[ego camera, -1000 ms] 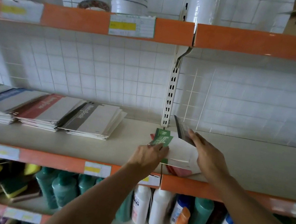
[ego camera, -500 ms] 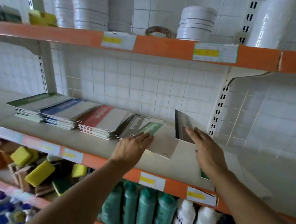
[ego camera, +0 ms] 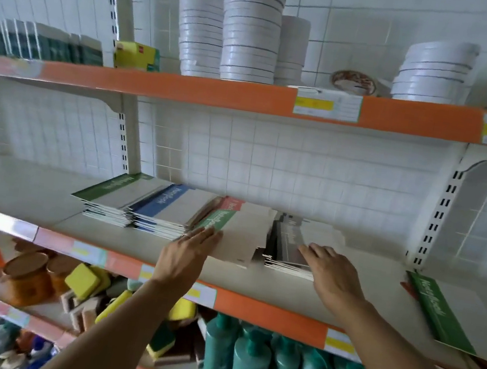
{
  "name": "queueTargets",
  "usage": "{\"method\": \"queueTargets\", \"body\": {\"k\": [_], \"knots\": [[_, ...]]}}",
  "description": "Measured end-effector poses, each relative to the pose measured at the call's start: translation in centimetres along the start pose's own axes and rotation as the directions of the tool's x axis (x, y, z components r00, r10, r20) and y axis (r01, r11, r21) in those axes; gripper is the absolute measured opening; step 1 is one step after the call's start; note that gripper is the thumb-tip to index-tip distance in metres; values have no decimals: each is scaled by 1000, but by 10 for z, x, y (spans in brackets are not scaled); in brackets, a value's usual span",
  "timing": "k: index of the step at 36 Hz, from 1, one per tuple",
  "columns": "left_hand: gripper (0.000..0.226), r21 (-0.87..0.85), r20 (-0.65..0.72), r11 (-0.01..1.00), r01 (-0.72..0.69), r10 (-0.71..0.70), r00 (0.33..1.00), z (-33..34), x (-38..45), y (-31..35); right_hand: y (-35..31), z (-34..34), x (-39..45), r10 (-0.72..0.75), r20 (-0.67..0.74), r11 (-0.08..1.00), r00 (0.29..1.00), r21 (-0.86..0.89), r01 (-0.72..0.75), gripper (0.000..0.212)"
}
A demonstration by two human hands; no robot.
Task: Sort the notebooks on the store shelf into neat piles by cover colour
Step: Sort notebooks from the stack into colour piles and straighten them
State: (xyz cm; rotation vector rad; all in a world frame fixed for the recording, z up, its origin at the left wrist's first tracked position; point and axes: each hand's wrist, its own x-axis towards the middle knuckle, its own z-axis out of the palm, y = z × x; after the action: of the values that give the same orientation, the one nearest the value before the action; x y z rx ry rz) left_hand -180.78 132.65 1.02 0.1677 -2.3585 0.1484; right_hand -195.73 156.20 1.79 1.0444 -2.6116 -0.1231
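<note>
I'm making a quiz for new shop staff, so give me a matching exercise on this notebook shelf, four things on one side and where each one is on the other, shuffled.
Things:
1. green pile
2. blue pile
3. grey pile
4. lone green notebook

Places:
A. under the right hand
B. far right of the shelf, apart from the piles
C. leftmost in the row
D. second from the left

Pairs: 1-C, 2-D, 3-A, 4-B
</note>
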Motion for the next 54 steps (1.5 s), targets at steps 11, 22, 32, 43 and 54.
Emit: {"method": "queueTargets", "body": {"k": [11, 22, 32, 43, 54], "knots": [[49, 16, 125, 982, 188, -188, 974, -9, -10, -47, -3, 22, 26, -4, 91, 1000, 996, 23, 2, 66], [50, 39, -18, 987, 154, -153, 988, -7, -8, -144, -46, 26, 69, 102, -299, 994, 949, 62, -87, 37], [48, 76, -23, 995, 57, -55, 998, -5, -8, -255, -137, 31, 112, 144, -467, 989, 873, 93, -114, 22], [46, 50, 85, 996, 80, -84, 993, 28, -14, -330, -174, 39, 139, 141, -461, 990, 876, 38, -139, 45], [61, -37, 348, 984, 174, -151, 925, 52, 3, -353, -191, 39, 160, 114, -471, 993, 875, 19, -119, 53]]}}
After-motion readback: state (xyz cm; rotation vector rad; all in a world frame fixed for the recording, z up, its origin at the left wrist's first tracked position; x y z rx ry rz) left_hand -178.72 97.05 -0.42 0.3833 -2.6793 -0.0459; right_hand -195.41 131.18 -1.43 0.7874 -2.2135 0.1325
